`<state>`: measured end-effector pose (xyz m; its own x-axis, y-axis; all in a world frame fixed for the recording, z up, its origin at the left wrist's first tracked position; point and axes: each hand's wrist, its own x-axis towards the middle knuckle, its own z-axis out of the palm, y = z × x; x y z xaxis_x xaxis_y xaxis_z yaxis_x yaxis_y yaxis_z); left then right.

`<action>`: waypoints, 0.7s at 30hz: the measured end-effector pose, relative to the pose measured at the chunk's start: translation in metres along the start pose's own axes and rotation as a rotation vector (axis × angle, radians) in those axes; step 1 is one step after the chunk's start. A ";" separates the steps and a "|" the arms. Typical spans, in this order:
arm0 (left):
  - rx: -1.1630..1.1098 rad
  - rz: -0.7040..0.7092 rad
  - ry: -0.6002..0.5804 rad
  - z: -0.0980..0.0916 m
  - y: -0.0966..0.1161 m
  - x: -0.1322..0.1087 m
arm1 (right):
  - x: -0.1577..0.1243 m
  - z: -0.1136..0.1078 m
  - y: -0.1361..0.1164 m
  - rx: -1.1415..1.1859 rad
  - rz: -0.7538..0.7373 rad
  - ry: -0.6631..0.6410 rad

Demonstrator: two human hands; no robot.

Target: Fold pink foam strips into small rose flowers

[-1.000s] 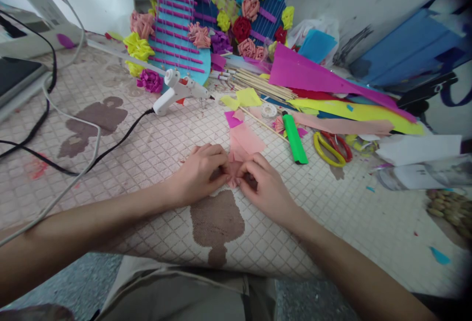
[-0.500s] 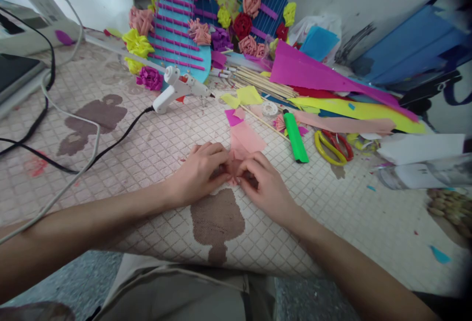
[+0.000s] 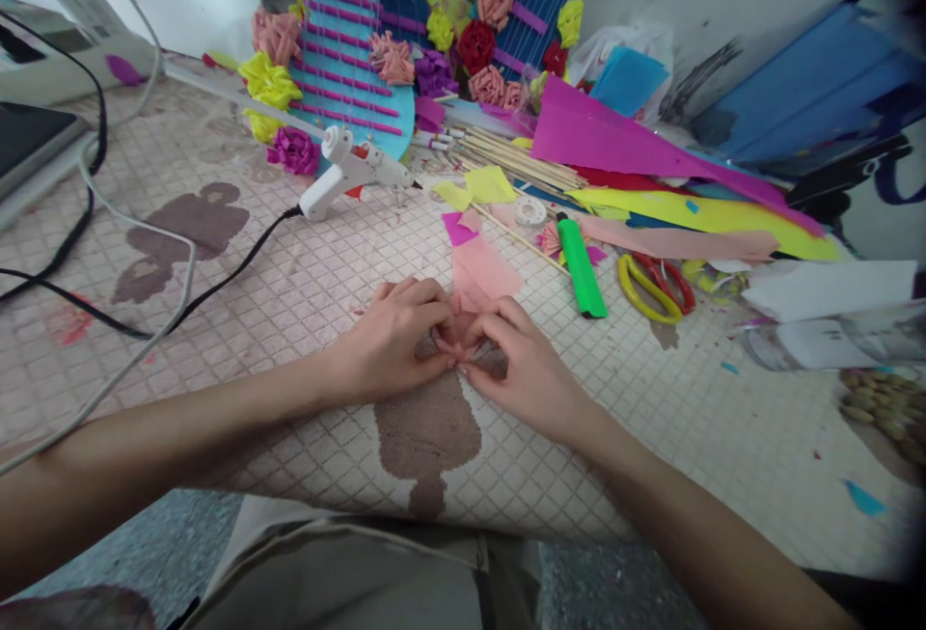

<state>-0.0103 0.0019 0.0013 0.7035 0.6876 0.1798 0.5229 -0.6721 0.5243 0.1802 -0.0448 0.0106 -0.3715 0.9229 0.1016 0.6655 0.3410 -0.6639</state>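
A small piece of pink paper (image 3: 461, 341), gathered and folded, is pinched between both hands over the patterned cloth. My left hand (image 3: 397, 336) grips its left side with thumb and fingers, and my right hand (image 3: 525, 365) pinches its right side. Just beyond the fingertips lie flat pink paper pieces (image 3: 486, 268), with a small magenta piece (image 3: 459, 228) and yellow pieces (image 3: 488, 185) farther back. The fingers hide part of the held paper.
A white glue gun (image 3: 354, 172) with a black cable lies back left. Back right are a green tube-like object (image 3: 581, 268), scissors (image 3: 651, 290), wooden sticks (image 3: 513, 159) and long paper strips. Decorated blue pieces (image 3: 351, 51) with paper flowers stand behind.
The fingertips have shifted slightly on the pink paper, and more of its folded middle shows between the hands. Both arms are almost where they were.
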 end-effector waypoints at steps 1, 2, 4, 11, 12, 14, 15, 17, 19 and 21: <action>-0.001 0.000 -0.007 0.000 0.000 0.000 | 0.000 -0.002 -0.001 0.001 -0.002 -0.014; -0.006 -0.001 -0.018 -0.001 0.000 0.000 | 0.000 -0.003 -0.001 0.003 -0.005 -0.030; -0.022 0.004 -0.039 -0.003 0.000 0.000 | -0.001 -0.006 -0.002 0.009 -0.011 -0.058; -0.082 0.002 -0.086 -0.009 -0.003 0.000 | 0.000 0.004 -0.002 -0.044 0.008 0.029; -0.097 0.006 -0.091 -0.009 -0.004 0.000 | 0.001 0.007 -0.002 -0.064 0.012 0.044; -0.139 0.017 -0.107 -0.010 -0.005 0.000 | 0.001 0.010 -0.002 -0.093 0.018 0.058; -0.162 0.019 -0.112 -0.010 -0.006 0.001 | 0.001 0.011 -0.002 -0.097 0.020 0.062; -0.195 0.015 -0.092 -0.010 -0.007 0.001 | 0.001 0.011 -0.001 -0.089 0.020 0.065; -0.205 0.011 -0.027 -0.008 -0.009 0.002 | 0.001 0.011 -0.001 -0.075 0.025 0.076; -0.195 0.013 0.047 -0.008 -0.012 0.002 | 0.001 0.011 -0.001 -0.062 0.031 0.090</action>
<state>-0.0190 0.0138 0.0021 0.6840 0.6942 0.2240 0.4075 -0.6184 0.6720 0.1723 -0.0461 0.0028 -0.2925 0.9445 0.1495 0.7154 0.3198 -0.6212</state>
